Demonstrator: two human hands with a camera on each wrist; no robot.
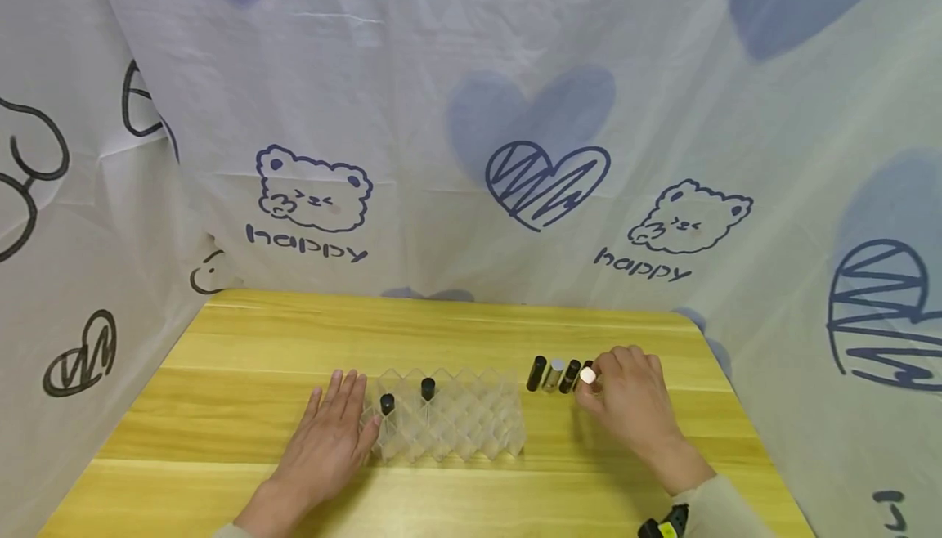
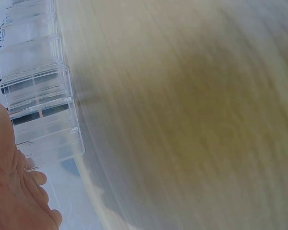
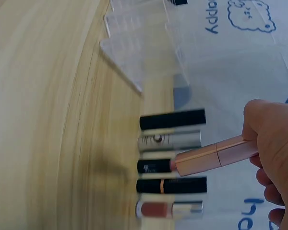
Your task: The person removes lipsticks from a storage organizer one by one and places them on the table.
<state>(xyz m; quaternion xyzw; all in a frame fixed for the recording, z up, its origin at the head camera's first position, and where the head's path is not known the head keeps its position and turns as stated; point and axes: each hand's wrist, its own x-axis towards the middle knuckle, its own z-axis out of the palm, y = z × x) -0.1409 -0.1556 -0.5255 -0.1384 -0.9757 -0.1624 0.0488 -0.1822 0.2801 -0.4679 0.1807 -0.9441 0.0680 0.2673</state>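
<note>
My right hand pinches a rose-gold lipstick tube near one end, with the tube raised beside a row of lip tubes. That row holds a black tube, a silver tube, a black tube with a gold band and a lip gloss with a reddish body, among others. My left hand lies with straight fingers against the left end of a clear lipstick organizer. Two black-capped tubes stand in its compartments, one near the left hand and one farther back.
The yellow wood-grain table carries everything. A white cloth printed with hearts and bears hangs behind and along both sides. Between the organizer and the tube row lies a narrow gap.
</note>
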